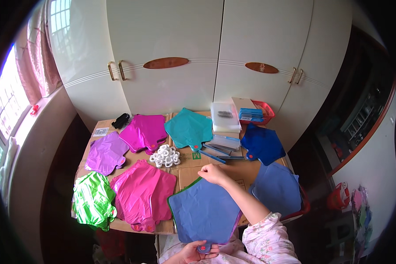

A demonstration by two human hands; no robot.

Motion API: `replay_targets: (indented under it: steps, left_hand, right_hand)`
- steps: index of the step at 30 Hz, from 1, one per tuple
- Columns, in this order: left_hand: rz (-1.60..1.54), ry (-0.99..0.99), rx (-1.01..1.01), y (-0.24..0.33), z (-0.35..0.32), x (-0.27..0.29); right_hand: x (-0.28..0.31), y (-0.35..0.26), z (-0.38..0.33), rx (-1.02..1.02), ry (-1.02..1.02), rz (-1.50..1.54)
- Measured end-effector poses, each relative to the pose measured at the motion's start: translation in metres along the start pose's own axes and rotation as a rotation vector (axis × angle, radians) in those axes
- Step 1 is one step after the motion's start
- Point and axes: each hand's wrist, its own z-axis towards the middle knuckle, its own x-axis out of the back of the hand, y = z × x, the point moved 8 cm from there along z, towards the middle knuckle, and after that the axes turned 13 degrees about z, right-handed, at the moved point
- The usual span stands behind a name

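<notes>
**A Bare Left Hand [193, 252] Is Holding a Flat Blue Foil Star [207, 211]**

I am watching a person in a pink flowery sleeve [270, 237]. The left hand is gripping the blue star by the little tab with a red dot [203, 248] at its bottom. The bare right hand [212, 174] is curling its fingers at the star's top corner, but I cannot tell if they are pinching it. The star is sitting right in front of the person, with its tab over the lap and its top over a flat brown cardboard sheet [189, 169]. A shiny hot-pink foil star [145, 193] is lying just left of it. A heap of white plastic rings [165, 156] is resting farther back. Another flat blue foil star [277, 187] is lying to the right.
</notes>
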Motion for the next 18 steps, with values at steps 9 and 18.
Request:
replay_targets:
  steps: [9, 18]
  left_hand:
    - [0.112, 0.185, -0.052, 0.009, -0.003, -0.016]
    - [0.272, 0.087, 0.060, -0.005, 0.006, -0.004]
  right_hand:
    - [0.025, 0.008, -0.019, -0.013, 0.076, -0.263]
    - [0.033, 0.025, -0.009, -0.083, -0.015, -0.223]
